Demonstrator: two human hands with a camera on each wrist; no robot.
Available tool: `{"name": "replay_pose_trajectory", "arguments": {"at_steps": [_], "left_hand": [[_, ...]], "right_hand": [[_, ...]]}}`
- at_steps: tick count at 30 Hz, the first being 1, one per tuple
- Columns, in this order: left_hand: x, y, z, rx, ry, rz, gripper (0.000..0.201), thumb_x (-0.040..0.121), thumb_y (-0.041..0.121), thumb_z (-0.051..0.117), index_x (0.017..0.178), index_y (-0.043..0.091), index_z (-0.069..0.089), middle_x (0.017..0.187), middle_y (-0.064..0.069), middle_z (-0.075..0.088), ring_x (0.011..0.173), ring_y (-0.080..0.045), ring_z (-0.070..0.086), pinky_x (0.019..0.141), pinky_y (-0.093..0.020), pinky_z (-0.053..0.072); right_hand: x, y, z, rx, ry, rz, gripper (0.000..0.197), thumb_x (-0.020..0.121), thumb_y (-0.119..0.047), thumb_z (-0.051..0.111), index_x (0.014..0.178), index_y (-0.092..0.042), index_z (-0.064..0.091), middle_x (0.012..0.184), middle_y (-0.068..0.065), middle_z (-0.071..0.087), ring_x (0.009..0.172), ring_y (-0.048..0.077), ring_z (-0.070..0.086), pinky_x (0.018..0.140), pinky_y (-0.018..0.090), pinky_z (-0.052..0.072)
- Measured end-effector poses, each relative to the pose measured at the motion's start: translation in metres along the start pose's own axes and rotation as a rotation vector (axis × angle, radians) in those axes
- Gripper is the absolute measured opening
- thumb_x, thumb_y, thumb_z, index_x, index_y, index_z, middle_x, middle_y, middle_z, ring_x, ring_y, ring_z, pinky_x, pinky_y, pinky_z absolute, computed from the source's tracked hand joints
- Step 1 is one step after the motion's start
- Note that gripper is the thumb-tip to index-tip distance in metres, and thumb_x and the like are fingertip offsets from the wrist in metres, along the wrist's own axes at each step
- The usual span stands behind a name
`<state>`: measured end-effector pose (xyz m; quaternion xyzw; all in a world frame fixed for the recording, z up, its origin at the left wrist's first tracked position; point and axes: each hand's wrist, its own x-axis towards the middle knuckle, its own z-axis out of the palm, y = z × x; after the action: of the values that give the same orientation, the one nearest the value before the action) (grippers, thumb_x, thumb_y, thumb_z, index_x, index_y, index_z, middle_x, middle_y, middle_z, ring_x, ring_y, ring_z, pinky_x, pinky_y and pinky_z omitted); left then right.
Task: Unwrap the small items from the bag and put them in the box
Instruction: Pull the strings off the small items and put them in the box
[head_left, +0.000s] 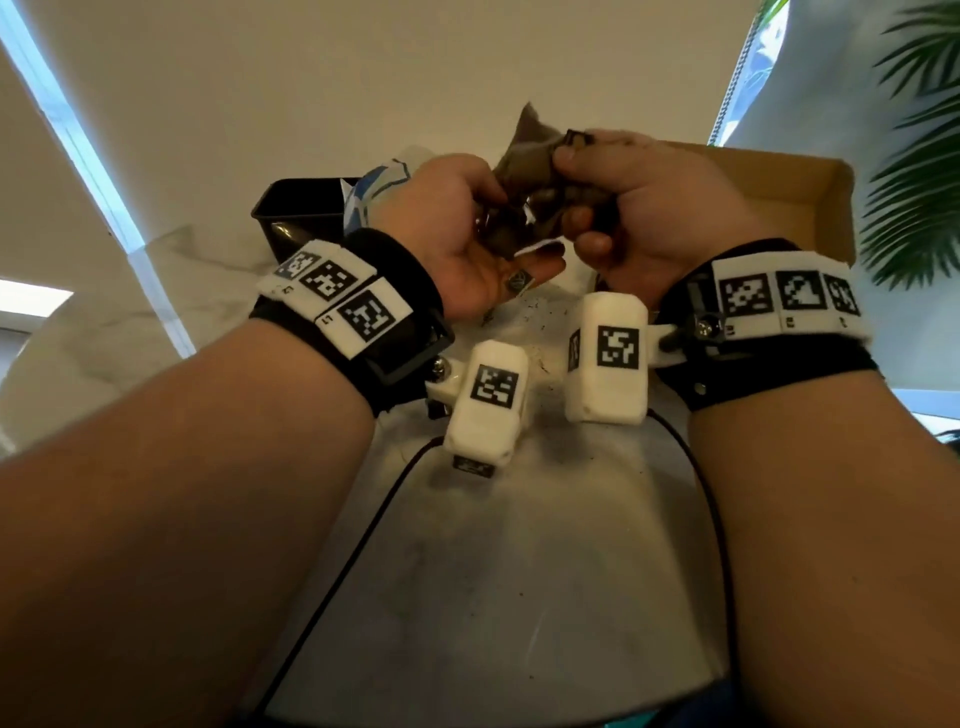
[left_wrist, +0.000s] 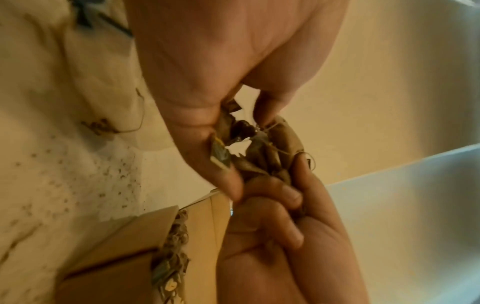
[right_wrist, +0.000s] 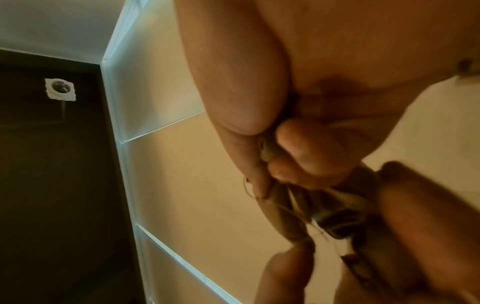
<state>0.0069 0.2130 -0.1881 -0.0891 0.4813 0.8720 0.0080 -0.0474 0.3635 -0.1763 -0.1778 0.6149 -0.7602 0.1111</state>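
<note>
Both sets of fingers are curled into the crumpled brown wrapper (head_left: 524, 171), the left hand (head_left: 457, 234) cupped beneath to catch what drops, the right hand (head_left: 639, 208) pinching the paper's other end, likely to pull it open. They hold it raised, just before the cardboard box (head_left: 810, 187). The white bag (head_left: 387, 179) and a black bin (head_left: 298, 213) sit behind the left wrist.

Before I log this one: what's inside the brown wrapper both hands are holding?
Through the torn brown wrapper, gripped by the left hand and the right hand, something dark and glossy shows. The crumpled paper and the fingers cover the rest, so its shape is unclear.
</note>
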Motion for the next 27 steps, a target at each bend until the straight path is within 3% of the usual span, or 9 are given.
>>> {"name": "replay_pose_trajectory", "arguments": {"at_steps": [4, 6, 9, 10, 14, 16, 19, 23, 27], "left_hand": [[0.001, -0.016, -0.008, -0.124, -0.160, -0.091, 0.064, 0.089, 0.044, 0.052, 0.139, 0.005, 0.059, 0.118, -0.019, 0.067, 0.097, -0.038, 0.067, 0.093, -0.048, 0.054], [0.003, -0.018, -0.009, -0.125, -0.189, -0.128, 0.059, 0.092, 0.048, 0.056, 0.134, 0.007, 0.061, 0.117, -0.017, 0.067, 0.099, -0.038, 0.069, 0.091, -0.047, 0.056], [0.004, -0.018, -0.006, 0.001, -0.157, -0.134, 0.041, 0.099, 0.045, 0.057, 0.123, 0.013, 0.067, 0.123, -0.015, 0.070, 0.113, -0.035, 0.069, 0.096, -0.049, 0.056], [0.003, -0.019, -0.005, 0.035, -0.143, -0.136, 0.039, 0.101, 0.044, 0.055, 0.123, 0.015, 0.067, 0.125, -0.014, 0.071, 0.113, -0.032, 0.070, 0.092, -0.047, 0.058], [0.002, -0.021, -0.007, 0.053, -0.066, -0.139, 0.037, 0.104, 0.043, 0.050, 0.124, 0.017, 0.067, 0.107, -0.011, 0.074, 0.088, -0.026, 0.075, 0.067, -0.035, 0.061], [0.003, -0.019, -0.008, 0.019, -0.030, -0.134, 0.037, 0.104, 0.039, 0.052, 0.128, 0.013, 0.065, 0.104, -0.011, 0.073, 0.082, -0.025, 0.073, 0.060, -0.032, 0.060], [0.004, -0.017, -0.009, -0.017, -0.002, -0.128, 0.039, 0.102, 0.032, 0.053, 0.133, 0.012, 0.064, 0.105, -0.012, 0.071, 0.081, -0.024, 0.069, 0.053, -0.028, 0.057], [0.003, -0.014, -0.011, -0.038, -0.048, -0.150, 0.032, 0.097, 0.042, 0.060, 0.115, 0.016, 0.067, 0.099, -0.009, 0.066, 0.088, -0.025, 0.064, 0.047, -0.025, 0.053], [0.005, -0.014, -0.013, -0.046, -0.101, -0.187, 0.027, 0.098, 0.039, 0.059, 0.106, 0.014, 0.066, 0.093, -0.008, 0.062, 0.077, -0.018, 0.060, 0.039, -0.020, 0.049]], "right_hand": [[-0.009, 0.007, -0.008, -0.230, -0.077, 0.104, 0.015, 0.092, -0.008, 0.065, 0.106, -0.009, 0.069, 0.095, 0.017, 0.068, 0.052, 0.012, 0.049, 0.038, 0.020, 0.035], [-0.010, 0.010, -0.007, -0.325, -0.126, 0.125, 0.011, 0.091, -0.008, 0.066, 0.101, -0.012, 0.070, 0.090, 0.014, 0.069, 0.053, 0.013, 0.048, 0.039, 0.022, 0.035], [-0.010, 0.015, -0.003, -0.421, -0.172, 0.104, 0.020, 0.091, -0.008, 0.065, 0.108, -0.014, 0.072, 0.094, 0.016, 0.069, 0.056, 0.016, 0.050, 0.041, 0.024, 0.035], [-0.010, 0.015, -0.002, -0.428, -0.166, 0.097, 0.023, 0.089, -0.006, 0.065, 0.110, -0.016, 0.072, 0.096, 0.016, 0.070, 0.057, 0.017, 0.051, 0.041, 0.024, 0.036], [-0.007, 0.014, 0.000, -0.439, -0.134, 0.117, 0.037, 0.082, -0.005, 0.060, 0.114, -0.023, 0.064, 0.112, 0.019, 0.067, 0.069, 0.025, 0.059, 0.048, 0.029, 0.041], [-0.005, 0.014, 0.001, -0.381, -0.081, 0.106, 0.034, 0.079, -0.003, 0.059, 0.108, -0.020, 0.059, 0.105, 0.019, 0.065, 0.068, 0.026, 0.060, 0.050, 0.030, 0.045], [-0.004, 0.016, 0.004, -0.260, -0.052, 0.058, 0.024, 0.090, 0.008, 0.052, 0.106, -0.009, 0.057, 0.093, 0.017, 0.064, 0.060, 0.020, 0.062, 0.049, 0.027, 0.048], [-0.005, 0.021, 0.004, -0.312, -0.057, -0.021, 0.022, 0.089, 0.006, 0.062, 0.101, -0.012, 0.066, 0.090, 0.012, 0.070, 0.064, 0.018, 0.062, 0.049, 0.027, 0.046], [-0.004, 0.024, 0.004, -0.287, -0.082, -0.051, 0.023, 0.087, 0.006, 0.064, 0.107, -0.006, 0.068, 0.086, 0.009, 0.073, 0.067, 0.016, 0.064, 0.054, 0.028, 0.047]]}}
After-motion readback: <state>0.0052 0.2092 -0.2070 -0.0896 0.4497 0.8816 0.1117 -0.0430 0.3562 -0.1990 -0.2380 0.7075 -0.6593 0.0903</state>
